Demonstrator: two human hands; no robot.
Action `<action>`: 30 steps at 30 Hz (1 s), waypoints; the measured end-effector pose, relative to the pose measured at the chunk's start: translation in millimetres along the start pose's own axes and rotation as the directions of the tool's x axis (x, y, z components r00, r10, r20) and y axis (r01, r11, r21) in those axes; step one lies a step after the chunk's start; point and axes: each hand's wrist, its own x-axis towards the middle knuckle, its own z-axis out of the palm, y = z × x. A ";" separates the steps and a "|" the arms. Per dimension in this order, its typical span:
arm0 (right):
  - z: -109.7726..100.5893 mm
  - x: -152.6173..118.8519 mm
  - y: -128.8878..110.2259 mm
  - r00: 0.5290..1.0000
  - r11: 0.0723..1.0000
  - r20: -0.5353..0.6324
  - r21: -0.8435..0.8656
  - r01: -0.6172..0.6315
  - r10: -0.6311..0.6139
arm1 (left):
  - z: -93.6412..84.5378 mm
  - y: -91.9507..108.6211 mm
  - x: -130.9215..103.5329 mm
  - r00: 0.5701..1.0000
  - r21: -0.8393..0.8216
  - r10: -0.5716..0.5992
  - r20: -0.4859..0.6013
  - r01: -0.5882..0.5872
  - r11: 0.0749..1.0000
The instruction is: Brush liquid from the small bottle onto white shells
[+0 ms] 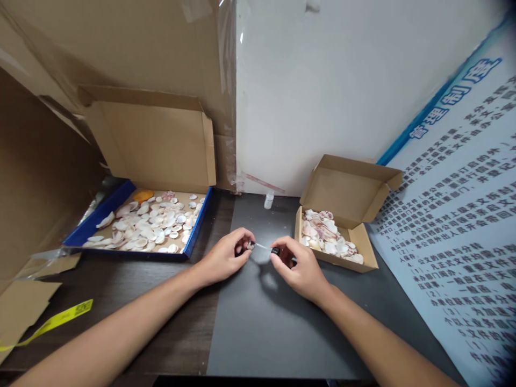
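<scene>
My left hand (234, 252) pinches a small pale shell (250, 245), mostly hidden by my fingers. Between the fingertips of my right hand (298, 263) is the black cap of a brush (275, 251). Its thin whitish stem points left and its tip reaches the shell or stops just short; I cannot tell which. Both hands are above the dark grey mat (258, 328). Behind them a small clear bottle (269, 201) stands uncapped near the wall.
On the left, a blue-sided cardboard box (188, 244) with its lid up holds many loose shells (153, 220). A smaller open cardboard box (368, 255) with shells stands on the right. A yellow strip (60, 321) lies at the left. Cardboard and a printed poster (455, 215) flank the table.
</scene>
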 end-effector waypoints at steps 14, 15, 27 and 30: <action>-1.3 -0.2 -1.9 0.999 0.999 -0.017 -0.004 -0.034 0.034 | -1.5 5.2 -0.5 0.999 -0.070 -0.039 0.035 0.041 0.997; -1.2 -0.1 -2.0 1.000 1.000 0.000 0.007 -0.023 0.023 | -1.5 5.4 -0.5 0.999 -0.076 -0.037 0.036 0.040 0.996; -0.1 0.0 -2.2 0.998 1.000 0.065 0.020 0.004 -0.005 | -1.4 4.5 -0.8 0.998 -0.054 -0.041 0.051 0.044 0.998; 0.1 -0.1 -2.4 1.000 1.000 0.003 -0.009 -0.022 0.022 | -1.3 3.7 -0.9 0.998 -0.065 -0.046 0.051 0.049 0.997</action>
